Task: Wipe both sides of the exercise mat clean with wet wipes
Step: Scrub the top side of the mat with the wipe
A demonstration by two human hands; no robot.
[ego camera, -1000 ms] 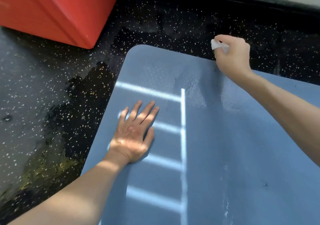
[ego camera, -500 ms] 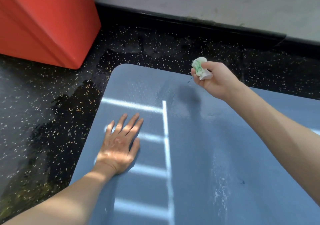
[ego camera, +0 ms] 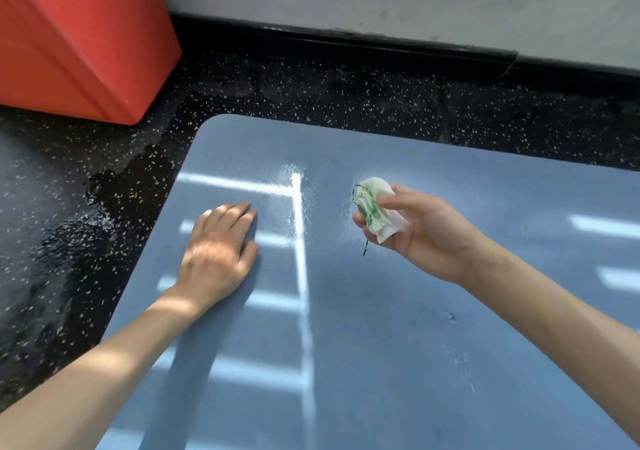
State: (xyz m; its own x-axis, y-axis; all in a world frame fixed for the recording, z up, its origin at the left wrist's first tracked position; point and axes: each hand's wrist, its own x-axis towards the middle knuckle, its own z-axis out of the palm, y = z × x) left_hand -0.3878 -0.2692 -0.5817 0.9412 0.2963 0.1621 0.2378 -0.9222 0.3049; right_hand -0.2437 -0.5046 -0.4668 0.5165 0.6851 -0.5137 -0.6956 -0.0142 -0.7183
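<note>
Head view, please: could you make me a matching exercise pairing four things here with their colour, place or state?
1 left hand
2 wet wipe
3 red box
4 exercise mat

A blue, lying on the speckled floor
B crumpled, stained green
C resting on the mat
D on the floor past the mat's far left corner

Pairs: 1-C, 2-B, 3-D, 4-A

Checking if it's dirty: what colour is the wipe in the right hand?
The wipe is white with green smears; head view shows it.
</note>
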